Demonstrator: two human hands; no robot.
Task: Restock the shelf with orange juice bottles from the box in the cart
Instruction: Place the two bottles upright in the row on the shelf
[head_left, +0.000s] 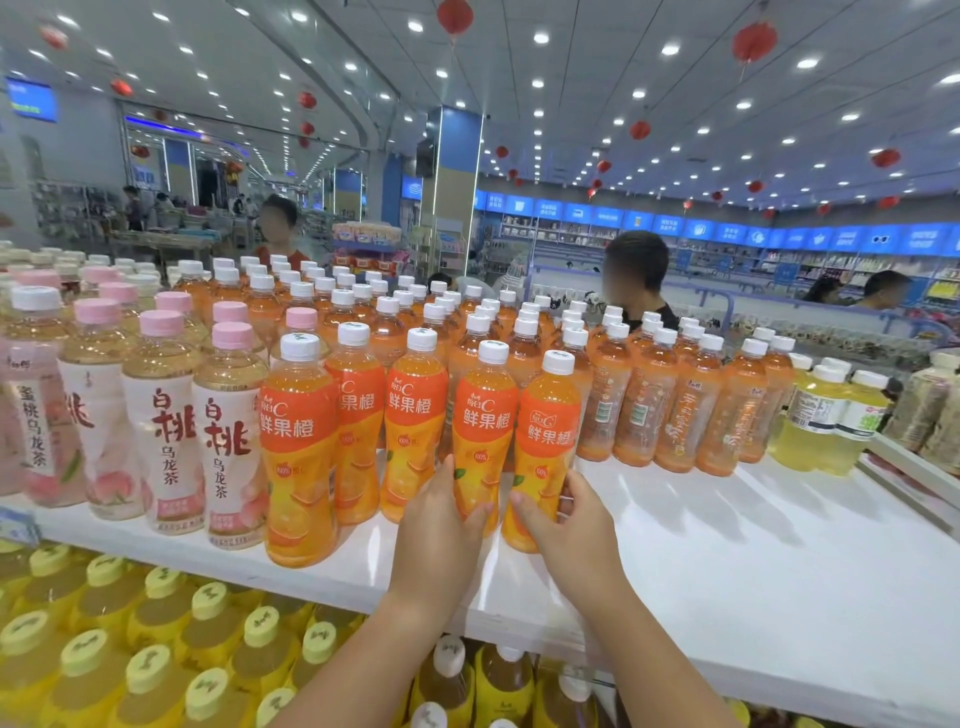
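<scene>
Several orange juice bottles with white caps stand in a front row on the white top shelf (727, 545). My left hand (441, 514) grips the lower part of one orange juice bottle (485, 415). My right hand (563, 519) grips the base of the neighbouring orange juice bottle (550, 426) at the right end of the row. Both bottles stand upright on the shelf. The box and the cart are out of view.
Peach tea bottles (171, 421) with pink caps fill the shelf's left side. More orange bottles (675, 395) and pale yellow bottles (826, 415) stand to the right. Yellow-capped bottles (156, 639) fill the shelf below. People stand beyond the shelf.
</scene>
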